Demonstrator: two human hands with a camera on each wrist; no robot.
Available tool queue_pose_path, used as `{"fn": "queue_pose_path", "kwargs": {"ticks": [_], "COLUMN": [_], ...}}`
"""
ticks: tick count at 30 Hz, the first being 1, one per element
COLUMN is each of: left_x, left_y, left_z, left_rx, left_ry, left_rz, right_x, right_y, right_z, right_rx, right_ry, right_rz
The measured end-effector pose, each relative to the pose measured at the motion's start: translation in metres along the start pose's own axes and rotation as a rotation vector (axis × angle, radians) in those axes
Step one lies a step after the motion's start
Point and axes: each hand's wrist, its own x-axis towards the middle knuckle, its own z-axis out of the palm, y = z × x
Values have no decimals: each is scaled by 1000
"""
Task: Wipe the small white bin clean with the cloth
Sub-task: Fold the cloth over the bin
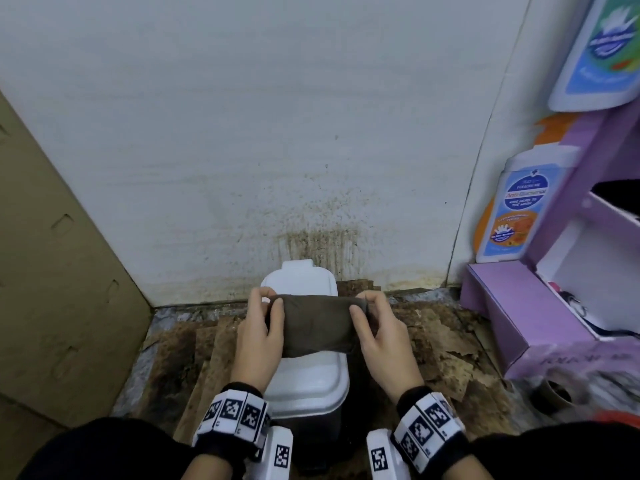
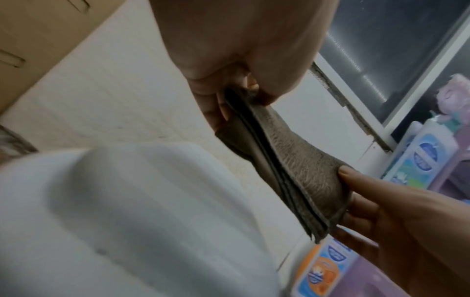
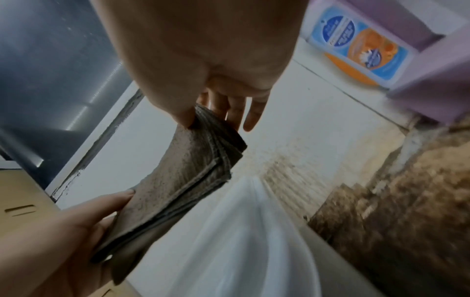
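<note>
A small white bin (image 1: 308, 379) with its lid down stands on the floor against the stained wall, straight below me. Above its lid I hold a folded grey-brown cloth (image 1: 317, 325) stretched between both hands. My left hand (image 1: 264, 315) pinches the cloth's left end, thumb on top and fingers behind. My right hand (image 1: 363, 310) pinches the right end the same way. In the left wrist view the cloth (image 2: 292, 170) shows several folded layers over the bin lid (image 2: 127, 221). In the right wrist view the cloth (image 3: 183, 180) hangs just above the lid (image 3: 236, 241).
A brown cardboard box (image 1: 59, 289) stands at the left. A purple cardboard display stand (image 1: 540, 306) with printed bottle cutouts (image 1: 516, 206) fills the right. The floor (image 1: 446, 348) around the bin is covered with torn, dirty brown sheets. The wall (image 1: 318, 244) behind the bin is splattered brown.
</note>
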Motion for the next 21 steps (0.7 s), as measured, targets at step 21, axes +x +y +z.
{"fn": "queue_pose_path", "kwargs": {"ticks": [21], "left_x": [18], "left_y": [185], "left_z": [180], "left_rx": [-212], "left_ry": [-404], "left_rz": [336], "right_x": [-10], "right_y": [-42], "right_z": [-293], "right_rx": [-349], "right_ry": [113], "right_rz": [69]}}
